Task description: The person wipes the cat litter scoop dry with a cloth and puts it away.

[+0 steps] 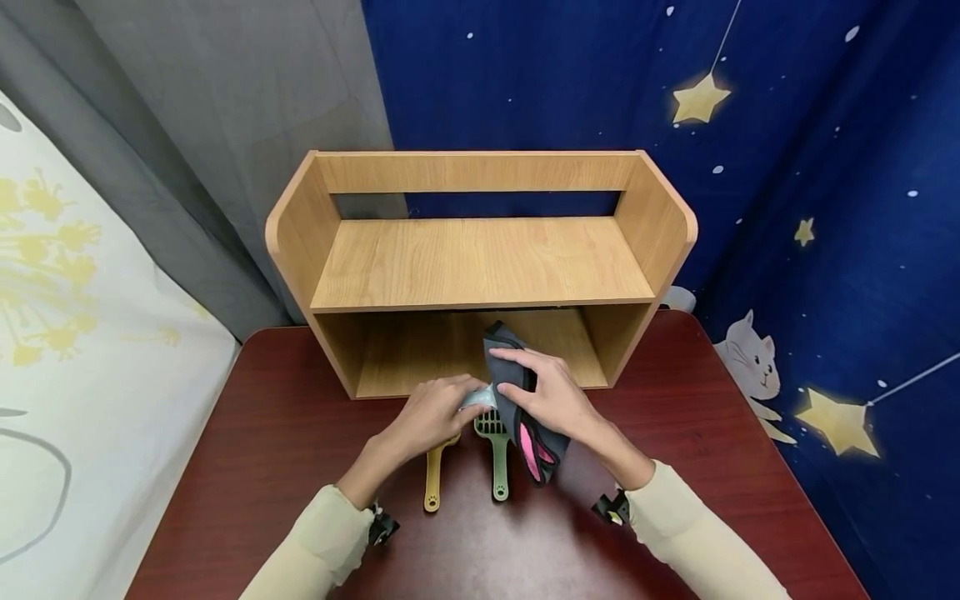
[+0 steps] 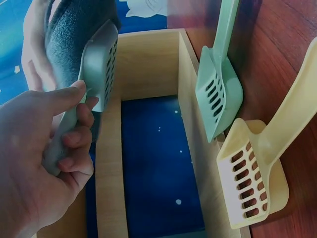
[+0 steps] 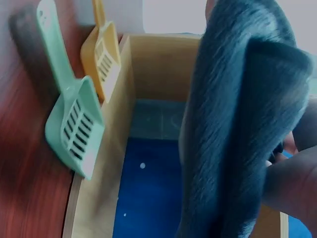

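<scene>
My left hand (image 1: 431, 417) grips the handle of a pale blue-grey litter scoop (image 2: 98, 67), its slotted head pointing up in the left wrist view. A folded dark grey cloth (image 1: 516, 417) with black edging and pink showing in its folds is held in my right hand (image 1: 553, 398), between thumb and fingers. The cloth is against or right beside the back of the scoop's head; contact is partly hidden. Below the hands, a green litter scoop (image 1: 499, 467) and a yellow litter scoop (image 1: 432, 479) lie on the table, their heads toward the shelf.
A two-tier wooden shelf (image 1: 480, 262) stands at the back of the dark red table (image 1: 277, 450), just beyond the hands. Behind it hang a grey curtain (image 1: 247, 92) and a blue curtain with stars (image 1: 540, 75). A white patterned cloth (image 1: 97, 400) is on the left.
</scene>
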A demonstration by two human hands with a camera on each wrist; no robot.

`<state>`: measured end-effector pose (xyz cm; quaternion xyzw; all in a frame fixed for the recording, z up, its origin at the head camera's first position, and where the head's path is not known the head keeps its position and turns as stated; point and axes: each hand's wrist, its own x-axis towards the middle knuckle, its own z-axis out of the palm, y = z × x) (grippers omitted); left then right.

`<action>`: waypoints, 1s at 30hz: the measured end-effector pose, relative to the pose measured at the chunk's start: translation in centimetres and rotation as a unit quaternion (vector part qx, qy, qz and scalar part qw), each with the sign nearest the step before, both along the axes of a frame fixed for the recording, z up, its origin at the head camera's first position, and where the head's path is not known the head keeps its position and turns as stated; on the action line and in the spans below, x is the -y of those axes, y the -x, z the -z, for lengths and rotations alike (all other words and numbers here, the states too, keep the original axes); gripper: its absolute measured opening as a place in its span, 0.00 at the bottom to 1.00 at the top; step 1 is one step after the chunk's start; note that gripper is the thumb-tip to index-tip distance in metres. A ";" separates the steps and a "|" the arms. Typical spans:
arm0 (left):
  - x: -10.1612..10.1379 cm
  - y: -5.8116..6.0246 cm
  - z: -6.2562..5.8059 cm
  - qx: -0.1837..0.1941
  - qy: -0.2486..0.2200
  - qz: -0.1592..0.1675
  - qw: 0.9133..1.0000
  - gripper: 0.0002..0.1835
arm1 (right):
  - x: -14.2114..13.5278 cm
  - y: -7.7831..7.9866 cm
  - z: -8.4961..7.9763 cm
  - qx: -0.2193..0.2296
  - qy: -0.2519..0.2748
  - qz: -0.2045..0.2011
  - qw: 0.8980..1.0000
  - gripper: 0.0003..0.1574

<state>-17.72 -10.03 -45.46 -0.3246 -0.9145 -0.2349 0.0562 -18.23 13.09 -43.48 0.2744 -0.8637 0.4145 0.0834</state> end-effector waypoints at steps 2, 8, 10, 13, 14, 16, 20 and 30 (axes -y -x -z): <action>0.1 0.0 -0.1 -0.005 -0.002 0.000 1.000 0.16 | -0.4 0.2 0.2 -0.001 -0.012 0.006 1.000 0.32; 1.0 -0.1 -0.2 -0.001 -0.015 -0.009 1.000 0.17 | -2.9 0.7 0.0 -0.005 -0.055 0.036 0.998 0.32; 1.4 -0.1 -0.2 0.000 -0.018 -0.014 1.000 0.17 | -3.7 0.8 -0.1 -0.009 -0.055 0.050 0.997 0.32; 1.7 0.0 -0.1 -0.007 -0.018 -0.020 1.000 0.16 | -4.3 0.8 -0.4 -0.017 -0.047 0.057 0.997 0.32; 1.7 0.0 0.0 -0.011 -0.019 -0.022 1.000 0.16 | -4.2 0.8 -0.4 -0.020 -0.044 0.056 0.997 0.32; 1.6 0.1 0.0 -0.017 -0.021 -0.022 0.999 0.16 | -3.9 0.6 -0.4 -0.029 -0.045 0.049 0.997 0.31; 1.1 0.1 0.0 -0.021 -0.023 -0.018 0.999 0.16 | -2.3 0.3 -0.2 -0.030 -0.045 0.027 0.998 0.31; 0.2 0.3 -0.1 -0.007 -0.025 -0.024 0.999 0.16 | 0.3 0.1 -0.2 -0.036 0.001 0.022 0.999 0.31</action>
